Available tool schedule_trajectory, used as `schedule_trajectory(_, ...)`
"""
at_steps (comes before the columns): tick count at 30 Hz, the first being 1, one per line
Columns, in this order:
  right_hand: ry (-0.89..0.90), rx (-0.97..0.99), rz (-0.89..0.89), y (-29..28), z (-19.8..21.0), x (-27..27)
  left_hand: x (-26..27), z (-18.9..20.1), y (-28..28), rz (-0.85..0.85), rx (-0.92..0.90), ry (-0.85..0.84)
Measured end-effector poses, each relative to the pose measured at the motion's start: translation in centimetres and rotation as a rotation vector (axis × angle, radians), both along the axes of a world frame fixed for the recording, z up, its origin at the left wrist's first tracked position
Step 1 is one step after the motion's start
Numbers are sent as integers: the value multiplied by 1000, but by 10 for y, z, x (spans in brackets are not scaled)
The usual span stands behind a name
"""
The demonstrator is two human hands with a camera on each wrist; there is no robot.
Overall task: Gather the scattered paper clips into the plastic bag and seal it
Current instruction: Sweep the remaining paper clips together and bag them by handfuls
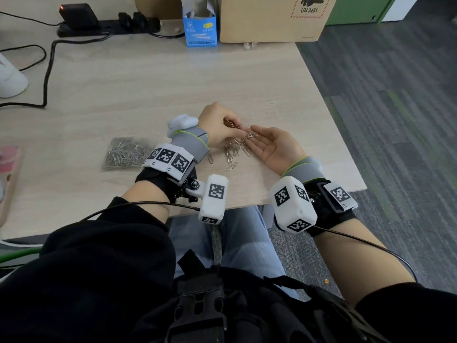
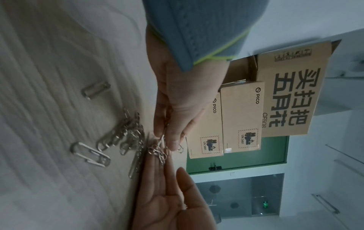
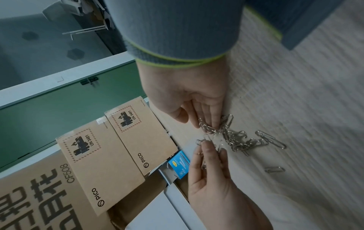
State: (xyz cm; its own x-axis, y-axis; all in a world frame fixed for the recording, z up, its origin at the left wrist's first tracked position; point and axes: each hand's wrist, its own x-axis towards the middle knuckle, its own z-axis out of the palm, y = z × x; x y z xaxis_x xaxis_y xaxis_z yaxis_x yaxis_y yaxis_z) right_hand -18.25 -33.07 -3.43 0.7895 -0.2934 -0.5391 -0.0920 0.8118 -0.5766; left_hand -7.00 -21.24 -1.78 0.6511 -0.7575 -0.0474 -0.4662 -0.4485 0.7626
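Note:
A clear plastic bag [image 1: 126, 153] packed with silver paper clips lies flat on the table [image 1: 148, 78], left of my left wrist. Loose paper clips [image 1: 232, 154] [image 2: 122, 137] [image 3: 240, 141] are bunched between my hands, with single ones beside them. My left hand [image 1: 236, 129] [image 2: 167, 140] pinches a few clips just above the bunch. My right hand [image 1: 259, 141] [image 3: 201, 121] lies palm up beside it with straight fingers, and a small clump of clips [image 1: 251, 136] rests on its fingertips.
A blue carton [image 1: 200, 28] and a cardboard box [image 1: 272, 18] stand at the back. A power strip [image 1: 106, 26] and its black cable [image 1: 48, 70] occupy the back left. The table's right edge [image 1: 346, 144] runs close to my right hand.

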Motion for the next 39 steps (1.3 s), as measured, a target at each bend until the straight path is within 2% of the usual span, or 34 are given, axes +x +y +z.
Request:
schedule_trajectory(5,-20,29,-2,1,1,0,-13,7,-19,-58,-96,12)
schedule_trajectory(12,-82,123,-9,0,8,0,-27,18,-32,-137,-93,55)
schedule_trajectory(16,-63,257,-85,0,9,0,-21,25,-27,-62,-212,36)
schedule_trajectory(18,-59,276,-124,-1,10,-2,-15,24,-19,-9,-218,-38)
schedule_trajectory(21,-76,295,-167,-2,13,-7,-7,17,-3,-47,8,-101)
schedule_trajectory(24,-75,309,-193,-3,14,-12,-15,8,10,-191,398,-209)
schedule_trajectory(26,-74,311,-208,-1,14,-14,-21,0,15,-243,513,-277)
schedule_trajectory(28,-81,320,-227,1,15,-15,-22,-5,19,-240,466,-282)
schedule_trajectory(33,-84,344,-239,5,16,-17,-13,-17,26,-173,157,-158)
schedule_trajectory(36,-83,347,-229,8,16,-17,-13,-19,30,-113,79,-140)
schedule_trajectory(39,-79,339,-223,10,16,-17,-15,-19,29,-102,78,-180)
